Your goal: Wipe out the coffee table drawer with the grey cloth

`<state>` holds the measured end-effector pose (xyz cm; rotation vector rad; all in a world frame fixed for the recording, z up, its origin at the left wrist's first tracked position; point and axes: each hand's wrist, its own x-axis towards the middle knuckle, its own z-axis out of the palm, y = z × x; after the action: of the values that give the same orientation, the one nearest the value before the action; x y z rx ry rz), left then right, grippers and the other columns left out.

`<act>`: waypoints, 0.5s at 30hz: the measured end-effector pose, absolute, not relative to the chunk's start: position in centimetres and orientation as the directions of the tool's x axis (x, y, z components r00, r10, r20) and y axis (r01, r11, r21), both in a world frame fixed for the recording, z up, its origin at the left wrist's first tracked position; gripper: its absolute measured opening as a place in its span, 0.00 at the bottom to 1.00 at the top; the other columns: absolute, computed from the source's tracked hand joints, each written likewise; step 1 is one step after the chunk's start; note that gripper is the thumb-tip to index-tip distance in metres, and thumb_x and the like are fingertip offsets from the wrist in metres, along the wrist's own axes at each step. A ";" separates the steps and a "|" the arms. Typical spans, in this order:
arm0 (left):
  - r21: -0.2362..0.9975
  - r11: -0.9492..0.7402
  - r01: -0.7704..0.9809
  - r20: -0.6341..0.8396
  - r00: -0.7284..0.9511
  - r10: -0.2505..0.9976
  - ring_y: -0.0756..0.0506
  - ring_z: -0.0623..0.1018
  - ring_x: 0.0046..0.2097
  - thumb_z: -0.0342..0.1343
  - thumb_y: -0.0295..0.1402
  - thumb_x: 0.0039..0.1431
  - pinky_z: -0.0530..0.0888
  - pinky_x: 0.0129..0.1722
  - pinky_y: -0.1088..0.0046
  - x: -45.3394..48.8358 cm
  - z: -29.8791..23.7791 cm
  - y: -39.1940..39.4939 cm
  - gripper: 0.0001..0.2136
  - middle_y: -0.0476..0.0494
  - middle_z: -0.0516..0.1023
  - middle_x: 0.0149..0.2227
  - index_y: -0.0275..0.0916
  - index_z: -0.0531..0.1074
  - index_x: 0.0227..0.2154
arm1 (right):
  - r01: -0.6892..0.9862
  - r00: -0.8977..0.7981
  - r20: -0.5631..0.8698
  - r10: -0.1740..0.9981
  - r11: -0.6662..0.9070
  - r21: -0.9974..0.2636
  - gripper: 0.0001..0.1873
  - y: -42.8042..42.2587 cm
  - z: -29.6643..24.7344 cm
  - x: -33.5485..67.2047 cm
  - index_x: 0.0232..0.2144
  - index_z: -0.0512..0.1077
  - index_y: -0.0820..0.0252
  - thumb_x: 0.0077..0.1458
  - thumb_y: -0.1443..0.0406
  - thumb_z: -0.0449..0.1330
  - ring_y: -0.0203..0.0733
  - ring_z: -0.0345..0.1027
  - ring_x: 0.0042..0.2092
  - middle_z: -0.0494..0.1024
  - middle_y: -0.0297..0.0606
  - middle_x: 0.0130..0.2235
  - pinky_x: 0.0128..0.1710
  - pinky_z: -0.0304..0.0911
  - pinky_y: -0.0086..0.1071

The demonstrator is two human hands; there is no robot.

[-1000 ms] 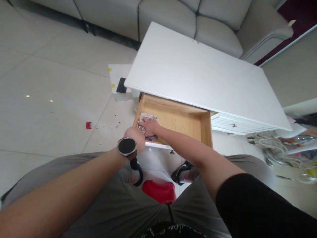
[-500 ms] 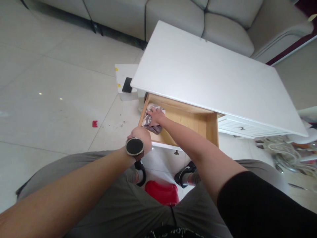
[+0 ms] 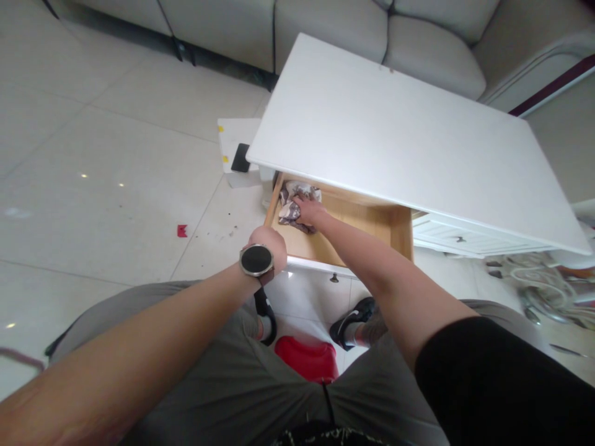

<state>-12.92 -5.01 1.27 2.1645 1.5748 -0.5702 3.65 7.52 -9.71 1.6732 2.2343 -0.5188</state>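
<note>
Black sleeve (image 3: pixel 493 378), round dark-faced watch (image 3: pixel 256 259), grey trousers (image 3: pixel 223 371), black shoes (image 3: pixel 357 311)

No words or numbers can be read. Pale lettering (image 3: pixel 341 432) runs across the black garment (image 3: pixel 320 435) at the near edge, cut off and too small to make out. The left shoe (image 3: pixel 263 302) bears a small white mark (image 3: pixel 268 304), its brand too indistinct to tell.

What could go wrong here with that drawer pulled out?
The left hand is at the drawer's front corner, so fingers might get pinched if it slid shut.
Pressing hard on the cloth under the right hand could strain the drawer.
The dark flat object beside the table might get stepped on.
</note>
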 end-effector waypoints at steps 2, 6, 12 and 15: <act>-0.022 -0.284 0.959 -0.563 0.222 0.796 0.30 0.80 0.47 0.63 0.28 0.59 0.73 0.45 0.60 -12.5 2.1 -5.1 0.11 0.23 0.83 0.40 0.24 0.83 0.39 | 0.960 -0.275 -0.469 0.839 0.264 -0.091 0.52 7.2 -9.9 6.4 0.74 0.52 0.50 0.54 0.53 0.71 0.66 0.42 0.74 0.43 0.47 0.77 0.67 0.57 0.56; -0.073 -0.304 0.950 -0.607 0.200 0.770 0.29 0.81 0.47 0.62 0.29 0.60 0.74 0.44 0.60 -12.0 3.5 -5.4 0.11 0.23 0.83 0.41 0.26 0.84 0.39 | 0.961 -0.249 -0.491 0.835 0.275 -0.020 0.51 5.2 -10.0 14.2 0.75 0.49 0.50 0.57 0.52 0.68 0.65 0.33 0.76 0.40 0.43 0.78 0.70 0.52 0.53; -0.075 -0.319 0.945 -0.592 0.215 0.776 0.27 0.82 0.44 0.63 0.33 0.60 0.77 0.42 0.56 -11.7 3.8 -5.4 0.13 0.20 0.83 0.37 0.25 0.83 0.39 | 0.968 0.118 -0.578 0.807 0.037 0.249 0.50 0.1 -9.4 25.9 0.77 0.41 0.56 0.64 0.52 0.63 0.69 0.44 0.73 0.36 0.59 0.77 0.66 0.55 0.52; -0.014 -0.327 0.945 -0.588 0.257 0.767 0.26 0.82 0.45 0.65 0.34 0.58 0.77 0.44 0.53 -12.1 2.9 -5.2 0.14 0.20 0.83 0.37 0.24 0.83 0.39 | 0.951 0.212 -0.540 0.815 -0.044 0.307 0.46 -1.8 -9.2 28.0 0.76 0.44 0.58 0.66 0.52 0.59 0.71 0.51 0.70 0.41 0.64 0.75 0.63 0.57 0.54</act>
<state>-12.10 -5.19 2.95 2.1933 1.5688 -0.7245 28.04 -1.83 -9.17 1.8861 1.6325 -0.2898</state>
